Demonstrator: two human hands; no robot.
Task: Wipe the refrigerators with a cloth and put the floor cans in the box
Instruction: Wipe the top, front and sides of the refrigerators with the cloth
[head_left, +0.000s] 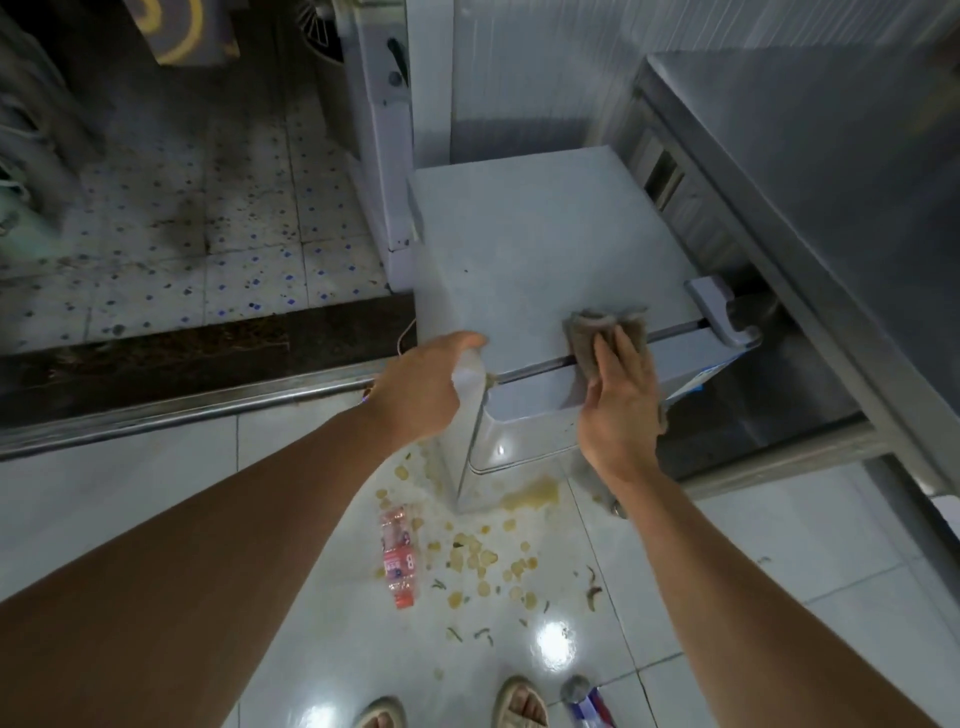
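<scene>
A small white refrigerator (535, 249) stands below me, seen from above. My right hand (618, 400) presses a grey-brown cloth (592, 332) flat against the front edge of its top, fingers straight, and the cloth hangs over the door's upper rim. My left hand (421, 384) is at the fridge's front left corner, curled round a whitish bottle (467, 374) that it mostly hides. A can (587, 701) with a silver top lies on the floor by my right foot. A crushed plastic bottle (397, 556) with a red label lies on the tiles in front of the fridge.
Spilled food bits (483, 561) and a yellowish puddle (535, 496) cover the white tiles before the fridge. A steel counter (810, 171) crowds the fridge's right side. A metal door sill (182, 405) runs on the left. My sandalled feet (519, 701) are at the bottom.
</scene>
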